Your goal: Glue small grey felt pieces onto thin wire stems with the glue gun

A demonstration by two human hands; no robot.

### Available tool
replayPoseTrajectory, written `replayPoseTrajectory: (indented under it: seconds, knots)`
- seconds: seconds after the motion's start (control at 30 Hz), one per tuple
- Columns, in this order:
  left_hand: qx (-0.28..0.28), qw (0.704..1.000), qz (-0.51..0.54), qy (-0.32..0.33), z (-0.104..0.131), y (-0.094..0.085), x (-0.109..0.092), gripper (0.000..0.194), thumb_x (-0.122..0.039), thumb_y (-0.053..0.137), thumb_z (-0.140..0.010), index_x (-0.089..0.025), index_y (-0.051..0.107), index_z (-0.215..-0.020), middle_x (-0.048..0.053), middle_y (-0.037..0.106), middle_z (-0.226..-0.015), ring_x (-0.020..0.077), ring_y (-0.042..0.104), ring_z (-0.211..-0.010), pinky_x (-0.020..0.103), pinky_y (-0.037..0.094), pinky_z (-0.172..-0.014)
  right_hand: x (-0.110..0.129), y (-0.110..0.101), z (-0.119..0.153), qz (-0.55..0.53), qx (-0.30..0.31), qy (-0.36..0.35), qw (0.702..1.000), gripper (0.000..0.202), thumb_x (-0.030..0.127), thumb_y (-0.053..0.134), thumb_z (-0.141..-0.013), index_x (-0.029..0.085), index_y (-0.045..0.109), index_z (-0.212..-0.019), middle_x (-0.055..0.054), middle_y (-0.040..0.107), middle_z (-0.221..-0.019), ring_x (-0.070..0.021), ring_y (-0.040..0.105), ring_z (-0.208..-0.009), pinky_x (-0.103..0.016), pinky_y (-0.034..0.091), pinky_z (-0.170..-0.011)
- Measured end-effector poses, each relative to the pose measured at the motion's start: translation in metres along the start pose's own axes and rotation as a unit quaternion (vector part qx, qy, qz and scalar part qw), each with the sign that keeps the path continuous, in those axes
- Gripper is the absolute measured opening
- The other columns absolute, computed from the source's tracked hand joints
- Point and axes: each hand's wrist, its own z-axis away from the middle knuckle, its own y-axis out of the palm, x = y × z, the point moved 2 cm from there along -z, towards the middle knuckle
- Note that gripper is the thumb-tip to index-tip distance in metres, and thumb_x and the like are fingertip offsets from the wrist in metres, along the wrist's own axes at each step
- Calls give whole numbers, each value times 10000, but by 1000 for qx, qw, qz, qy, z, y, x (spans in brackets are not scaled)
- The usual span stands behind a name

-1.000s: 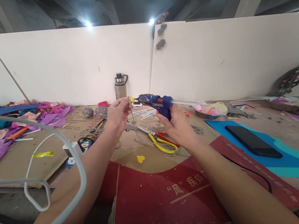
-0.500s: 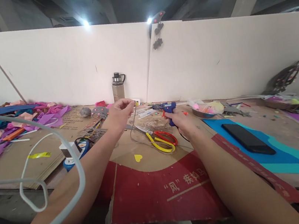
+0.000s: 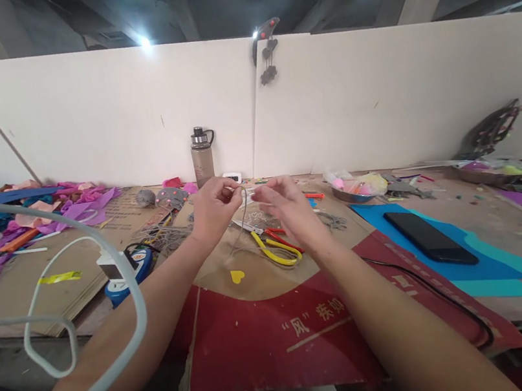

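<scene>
My left hand is closed in a pinch over the middle of the work area, holding a thin grey cord that hangs down toward the board. Facing it across a small gap, my right hand has loosely spread fingers and nothing visible in them. Just behind the right hand, part of a blue glue gun shows; the rest is covered. Below the hands lie scissors with one yellow and one red handle. A yellow paper heart rests on the cardboard nearer to me.
A white cable loops close in front at left, near a blue power strip. A bottle stands by the white panel. At right, a black phone lies on blue sheets. Coloured scraps pile up far left.
My right hand has let go of the glue gun, which now lies on the table, and has moved left toward my left hand. The left hand keeps its pinch on the cord.
</scene>
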Motion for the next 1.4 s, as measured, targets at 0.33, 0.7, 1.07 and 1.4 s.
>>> replayPoseTrajectory:
  seconds: [0.33,0.7,1.07,1.4]
  knots:
    - [29,995,73,-60,6,11,0,75,-207,676,-725,-186,638,-787,-14,623,-664,111,608,-595,234,474,-617,7,15,10,-48,-13,-3,999,163,326,561,-801,236,464,-898,62,483,-710,-94,444,-578,-235,402,-547]
    - [27,981,140,-129,8,13,-8,146,-275,724,-703,-146,664,-736,27,677,-670,145,669,-610,269,559,-649,17,11,12,73,-52,-63,994,77,278,528,-827,206,538,-800,42,485,-658,-117,428,-605,-260,368,-609]
    - [43,965,198,-166,7,17,-3,180,-297,723,-691,-148,632,-737,20,682,-668,145,674,-598,308,579,-676,19,9,13,98,-67,-67,991,108,273,535,-835,187,585,-793,2,604,-720,-130,514,-654,-280,410,-665]
    - [67,942,239,-227,6,18,-3,220,-286,747,-675,-123,645,-782,37,701,-694,137,678,-607,273,565,-662,20,6,12,133,-84,-75,985,89,244,554,-810,178,581,-756,10,602,-690,-110,483,-601,-259,386,-624]
